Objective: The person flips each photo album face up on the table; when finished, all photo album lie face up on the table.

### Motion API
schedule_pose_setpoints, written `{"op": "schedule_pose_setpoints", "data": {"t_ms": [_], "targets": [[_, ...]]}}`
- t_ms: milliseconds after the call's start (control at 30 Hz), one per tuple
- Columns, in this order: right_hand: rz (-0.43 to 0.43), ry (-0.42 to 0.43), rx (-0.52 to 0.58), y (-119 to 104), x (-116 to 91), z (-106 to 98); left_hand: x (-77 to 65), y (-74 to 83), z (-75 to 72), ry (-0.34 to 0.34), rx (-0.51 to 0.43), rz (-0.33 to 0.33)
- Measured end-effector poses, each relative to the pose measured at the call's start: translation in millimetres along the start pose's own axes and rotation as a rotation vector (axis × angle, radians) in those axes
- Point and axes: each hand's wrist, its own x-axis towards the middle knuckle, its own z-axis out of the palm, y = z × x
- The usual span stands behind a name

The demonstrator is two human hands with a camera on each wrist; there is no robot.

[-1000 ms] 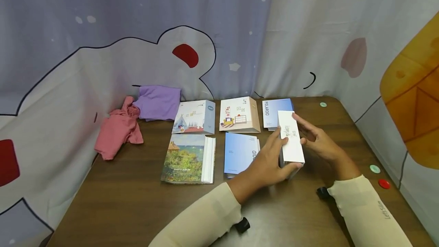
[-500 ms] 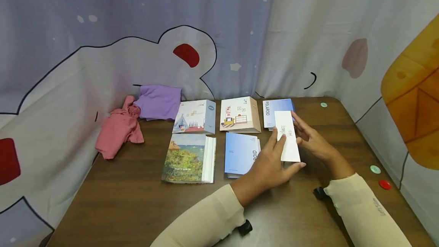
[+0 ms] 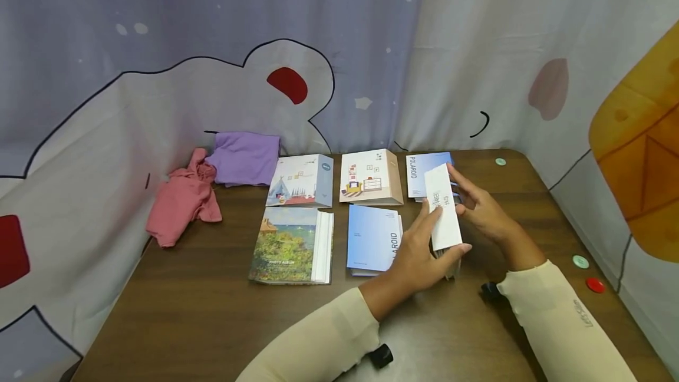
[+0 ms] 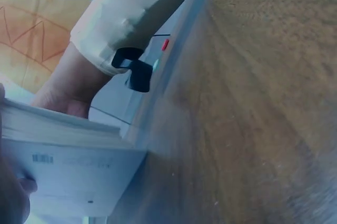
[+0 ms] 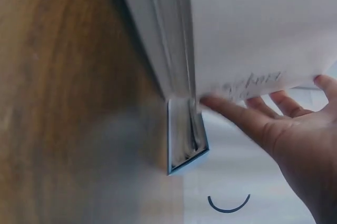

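Note:
Between my two hands, near the right of the table, a thick white photo album is held on edge, its narrow face with dark writing turned up. My left hand grips it from the near left, fingers on the side and thumb at the near end. At the far right, my right hand holds its edge, index finger by the far corner. In the left wrist view, the page block and a barcode on the album's pale cover show. The right wrist view has fingertips at its lower edge.
A blue Polaroid album lies just beyond; another blue album is left of my hand. Two illustrated albums and a landscape album sit further left. Pink cloth, purple cloth and a red button lie at the sides.
The white album has shifted a little to the left and tilted in my hands. My right hand has moved slightly left and away with it; the other things have stayed put.

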Motion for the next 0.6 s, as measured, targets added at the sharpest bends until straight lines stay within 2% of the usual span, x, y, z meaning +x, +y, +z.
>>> {"op": "schedule_pose_setpoints", "data": {"t_ms": [100, 200, 333, 433, 500, 600], "targets": [[-0.006, 0.006, -0.061, -5, 3, 0, -1.5, 0.6, 1.7, -0.007, -0.042, -0.04], [0.029, 0.024, -0.169, -12, 3, -1, -1.9, 0.9, 4.0, -0.002, -0.067, -0.068], [0.1, 0.026, -0.335, -19, 1, -4, -1.6, -0.7, 6.7, -0.038, -0.228, -0.134], [0.16, -0.01, -0.377, -23, 2, -6, -2.9, -2.6, 8.3, -0.088, -0.369, -0.204], [0.199, -0.034, -0.381, -24, 3, -6, -5.0, -4.5, 9.1, -0.118, -0.418, -0.252], [0.241, -0.056, -0.441, -25, 3, -5, -8.3, -7.0, 9.2, -0.157, -0.487, -0.286]]}}
